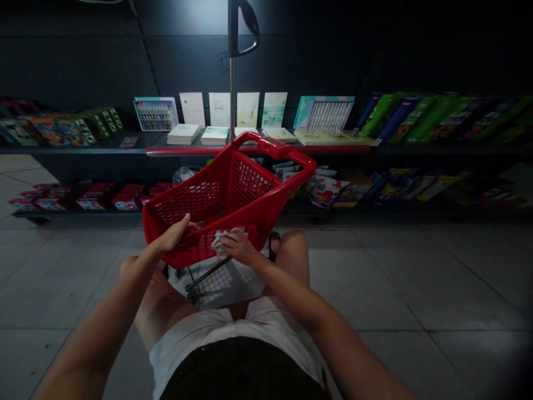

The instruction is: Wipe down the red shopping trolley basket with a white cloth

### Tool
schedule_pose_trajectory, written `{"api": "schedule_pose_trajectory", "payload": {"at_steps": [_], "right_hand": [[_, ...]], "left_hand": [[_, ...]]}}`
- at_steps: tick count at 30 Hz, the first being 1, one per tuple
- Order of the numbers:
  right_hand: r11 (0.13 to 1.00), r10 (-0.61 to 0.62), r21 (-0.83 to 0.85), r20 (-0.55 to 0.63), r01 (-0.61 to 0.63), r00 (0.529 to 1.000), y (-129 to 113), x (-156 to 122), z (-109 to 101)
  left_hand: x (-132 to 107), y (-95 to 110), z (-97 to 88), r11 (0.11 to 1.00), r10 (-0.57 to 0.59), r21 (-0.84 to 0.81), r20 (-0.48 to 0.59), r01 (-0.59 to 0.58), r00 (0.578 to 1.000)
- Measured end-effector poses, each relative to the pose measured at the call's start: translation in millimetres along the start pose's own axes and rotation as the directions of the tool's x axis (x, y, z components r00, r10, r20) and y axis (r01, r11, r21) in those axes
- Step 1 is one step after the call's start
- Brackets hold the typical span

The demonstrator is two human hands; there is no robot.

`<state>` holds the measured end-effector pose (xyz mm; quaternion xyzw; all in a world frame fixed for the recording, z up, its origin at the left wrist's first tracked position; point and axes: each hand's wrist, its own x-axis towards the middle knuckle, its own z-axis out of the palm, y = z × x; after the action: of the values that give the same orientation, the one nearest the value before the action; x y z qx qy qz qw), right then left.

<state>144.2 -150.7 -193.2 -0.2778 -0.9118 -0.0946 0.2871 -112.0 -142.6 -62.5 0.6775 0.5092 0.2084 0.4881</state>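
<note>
The cart [256, 214] stands mid-frame. The right hand [239, 247] grips a white wipe [218, 240] against its near side; the left hand [177, 233] curls over its edge. Wiping seems under way; how much is left, I cannot tell.

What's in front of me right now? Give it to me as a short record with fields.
Left hand: hand at the near rim of the cart; grip unclear
Right hand: hand holding a crumpled white cloth or tissue against the cart's near side
Cart: red basket cart with perforated walls, on wheels
Upper shelf: upright booklets, pale stacks, green and blue packages at right
Lower shelf: red boxes at left
Floor: grey tiles
Light: dim
</note>
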Motion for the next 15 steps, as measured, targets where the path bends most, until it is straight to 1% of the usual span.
{"api": "schedule_pose_trajectory", "payload": {"at_steps": [1, 2, 3, 4, 5, 7, 9, 10, 11, 12, 13, 14, 15], "right_hand": [[0.992, 0.129, -0.001, -0.049, -0.129, 0.990, 9.3, -14.1, -5.9], [0.965, 0.262, 0.014, -0.117, -0.262, 0.958, 15.1, -25.0, -9.0], [0.924, 0.382, 0.043, -0.187, -0.381, 0.905, 16.8, -31.7, -8.8], [0.878, 0.475, 0.076, -0.251, -0.472, 0.843, 14.7, -34.0, -5.4], [0.837, 0.542, 0.110, -0.308, -0.536, 0.782, 9.1, -32.2, 0.8], [0.782, 0.612, 0.175, -0.400, -0.598, 0.682, -8.9, -19.2, 18.3], [0.774, 0.622, 0.235, -0.455, -0.588, 0.637, -29.2, -1.2, 35.8], [0.780, 0.617, 0.261, -0.473, -0.568, 0.629, -38.2, 7.1, 42.7], [0.791, 0.606, 0.275, -0.479, -0.547, 0.635, -45.9, 14.1, 48.2], [0.802, 0.593, 0.274, -0.468, -0.530, 0.655, -52.2, 19.8, 52.4], [0.815, 0.578, 0.264, -0.445, -0.516, 0.685, -57.6, 24.5, 55.8], [0.834, 0.552, 0.246, -0.399, -0.494, 0.732, -62.2, 28.4, 58.8], [0.861, 0.507, 0.220, -0.325, -0.458, 0.798, -66.3, 32.0, 61.5]], "left_hand": [[0.7, -1.0, 0.8, 1.000, 0.014, 0.016, 0.002, -0.014, 1.000], [1.4, -1.2, 2.4, 0.999, 0.030, 0.031, 0.002, -0.030, 1.000], [2.1, -0.8, 4.4, 0.998, 0.047, 0.043, 0.002, -0.047, 0.999], [2.7, 0.2, 6.8, 0.997, 0.062, 0.051, 0.001, -0.062, 0.998], [3.1, 1.6, 9.2, 0.996, 0.073, 0.055, 0.002, -0.073, 0.997], [3.6, 5.1, 12.6, 0.995, 0.081, 0.063, 0.002, -0.081, 0.997], [3.7, 8.4, 12.3, 0.992, 0.085, 0.093, 0.001, -0.084, 0.996], [3.8, 9.7, 10.8, 0.990, 0.086, 0.116, 0.001, -0.086, 0.996], [3.9, 10.8, 8.4, 0.986, 0.088, 0.141, 0.000, -0.087, 0.996], [4.0, 11.5, 5.6, 0.982, 0.086, 0.169, -0.003, -0.084, 0.996], [4.1, 12.0, 2.8, 0.977, 0.082, 0.198, -0.009, -0.078, 0.997], [4.3, 12.1, 0.3, 0.972, 0.078, 0.225, -0.018, -0.072, 0.997], [4.3, 12.0, -1.5, 0.966, 0.075, 0.248, -0.027, -0.065, 0.997]]}}
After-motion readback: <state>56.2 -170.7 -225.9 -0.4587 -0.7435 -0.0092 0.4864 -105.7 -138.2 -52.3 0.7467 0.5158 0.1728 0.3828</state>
